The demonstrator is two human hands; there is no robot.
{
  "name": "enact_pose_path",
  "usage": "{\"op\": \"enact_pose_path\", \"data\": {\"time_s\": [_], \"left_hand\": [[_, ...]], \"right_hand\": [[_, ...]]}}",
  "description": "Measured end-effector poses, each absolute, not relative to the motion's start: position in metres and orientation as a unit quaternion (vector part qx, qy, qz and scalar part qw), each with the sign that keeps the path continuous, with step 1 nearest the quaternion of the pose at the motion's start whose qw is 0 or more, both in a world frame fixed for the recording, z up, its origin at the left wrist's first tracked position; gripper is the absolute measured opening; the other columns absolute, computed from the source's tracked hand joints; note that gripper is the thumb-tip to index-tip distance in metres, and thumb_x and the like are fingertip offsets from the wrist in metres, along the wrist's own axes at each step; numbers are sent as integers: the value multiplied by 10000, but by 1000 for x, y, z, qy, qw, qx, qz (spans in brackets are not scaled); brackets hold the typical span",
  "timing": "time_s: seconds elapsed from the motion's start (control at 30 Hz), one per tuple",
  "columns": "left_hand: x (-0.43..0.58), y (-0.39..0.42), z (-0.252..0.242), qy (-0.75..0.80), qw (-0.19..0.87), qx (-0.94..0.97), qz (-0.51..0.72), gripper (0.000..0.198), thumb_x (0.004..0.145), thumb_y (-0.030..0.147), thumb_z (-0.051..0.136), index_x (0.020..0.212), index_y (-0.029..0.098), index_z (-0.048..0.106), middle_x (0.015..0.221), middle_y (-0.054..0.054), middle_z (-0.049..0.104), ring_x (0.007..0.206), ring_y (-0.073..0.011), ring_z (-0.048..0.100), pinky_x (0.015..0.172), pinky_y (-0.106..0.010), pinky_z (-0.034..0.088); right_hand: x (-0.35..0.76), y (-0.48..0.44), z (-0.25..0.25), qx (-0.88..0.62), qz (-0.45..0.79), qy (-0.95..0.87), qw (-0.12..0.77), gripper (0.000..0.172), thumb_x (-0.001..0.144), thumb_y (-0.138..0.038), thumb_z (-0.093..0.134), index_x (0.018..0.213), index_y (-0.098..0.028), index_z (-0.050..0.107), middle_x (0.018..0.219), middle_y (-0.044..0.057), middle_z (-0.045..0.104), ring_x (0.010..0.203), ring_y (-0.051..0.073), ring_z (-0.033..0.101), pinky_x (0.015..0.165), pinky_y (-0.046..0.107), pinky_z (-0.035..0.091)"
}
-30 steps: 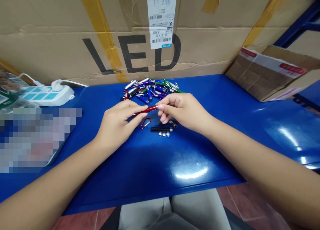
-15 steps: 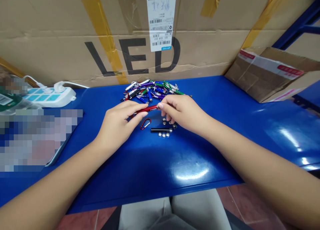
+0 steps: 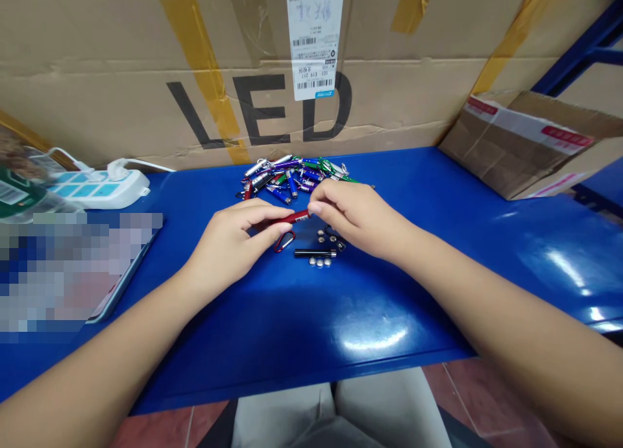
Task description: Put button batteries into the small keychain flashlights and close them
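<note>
Between thumb and fingers, my left hand (image 3: 243,237) grips a small red pen-shaped flashlight (image 3: 300,216) above the table. My right hand (image 3: 348,211) pinches the flashlight's right end; whether a separate cap is in those fingers is hidden. Just below lies a red carabiner clip (image 3: 285,242). A black flashlight tube (image 3: 314,254) rests to its right, with several button cells (image 3: 320,263) along its near side and a few more beyond it. Behind my hands is a pile of small flashlights (image 3: 292,175) in silver, blue, green and purple.
A large cardboard box (image 3: 389,104) stands along the back of the blue table (image 3: 272,344). An open carton (image 3: 520,149) sits at the right. On the left are a white power strip (image 3: 102,189), a bottle (image 3: 24,191) and a blurred flat object (image 3: 73,273).
The red flashlight has turned slightly and shifted a little right and down. My left fingers have slid along it, covering more of its left end. My right fingers have curled in closer.
</note>
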State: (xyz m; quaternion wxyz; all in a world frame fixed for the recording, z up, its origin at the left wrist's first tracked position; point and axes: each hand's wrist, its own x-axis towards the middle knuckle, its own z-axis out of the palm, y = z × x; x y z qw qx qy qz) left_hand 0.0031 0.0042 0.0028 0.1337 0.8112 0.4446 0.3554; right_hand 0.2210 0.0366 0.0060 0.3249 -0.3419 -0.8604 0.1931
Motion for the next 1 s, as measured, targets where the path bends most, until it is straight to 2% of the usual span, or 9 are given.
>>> {"op": "enact_pose_path", "data": {"time_s": [0.07, 0.23, 0.33, 0.47, 0.53, 0.63, 0.83, 0.93, 1.0], "left_hand": [[3, 5, 3, 460, 201, 786, 362, 203, 861, 319, 688, 1009, 205, 768, 904, -23, 743, 817, -152, 674, 750, -241, 530], [3, 5, 1, 479, 284, 743, 371, 205, 828, 354, 709, 976, 230, 778, 902, -25, 748, 788, -165, 680, 704, -256, 538], [4, 5, 0, 482, 289, 739, 371, 209, 813, 349, 719, 969, 224, 780, 908, -32, 747, 788, -172, 681, 699, -264, 542], [4, 6, -2, 496, 312, 722, 367, 233, 806, 374, 722, 982, 231, 775, 918, -31, 753, 787, -182, 686, 707, -282, 556], [3, 6, -2, 494, 295, 734, 362, 237, 818, 380, 708, 991, 232, 773, 916, -33, 750, 790, -183, 684, 701, -282, 553], [2, 6, -1, 482, 209, 774, 354, 212, 840, 360, 684, 973, 220, 773, 886, -34, 740, 795, -178, 675, 722, -279, 545], [4, 3, 0, 422, 20, 837, 347, 181, 892, 266, 628, 1003, 210, 759, 922, -37, 752, 863, -175, 674, 821, -287, 525], [5, 4, 0, 416, 11, 842, 342, 192, 897, 250, 616, 1020, 202, 756, 946, -43, 754, 884, -174, 673, 842, -287, 518], [4, 6, 0, 440, 68, 827, 343, 197, 885, 282, 633, 1004, 192, 761, 934, -45, 754, 867, -177, 677, 822, -285, 526]], "right_hand": [[225, 40, 6, -303, 102, -897, 306, 300, 994, -361, 391, 793, -183, 524, 763, 44, 600, 718, 168, 543, 676, 289, 391], [225, 44, 3, -267, 44, -921, 280, 328, 1015, -354, 328, 836, -176, 537, 794, 58, 612, 734, 180, 547, 673, 287, 379], [223, 44, 4, -277, 51, -919, 274, 354, 1020, -332, 295, 783, -187, 515, 736, 45, 585, 693, 172, 525, 670, 287, 373], [224, 44, 5, -265, 95, -924, 259, 335, 1009, -373, 333, 808, -191, 529, 768, 48, 602, 726, 174, 541, 693, 286, 379], [223, 45, 4, -278, 95, -921, 255, 326, 1000, -373, 353, 784, -194, 520, 746, 41, 588, 708, 172, 527, 680, 287, 368], [220, 45, 1, -311, 132, -903, 263, 358, 998, -377, 357, 722, -196, 496, 687, 20, 557, 655, 155, 501, 649, 279, 348], [211, 38, 0, -410, 367, -782, 292, 374, 977, -368, 424, 669, -181, 527, 561, -33, 494, 533, 100, 466, 556, 233, 349], [211, 35, 0, -428, 465, -725, 274, 376, 991, -379, 379, 691, -188, 500, 502, -60, 443, 434, 80, 405, 487, 220, 332], [214, 36, 0, -403, 421, -762, 283, 366, 993, -407, 376, 734, -184, 509, 561, -35, 519, 482, 93, 474, 523, 226, 363]]}}
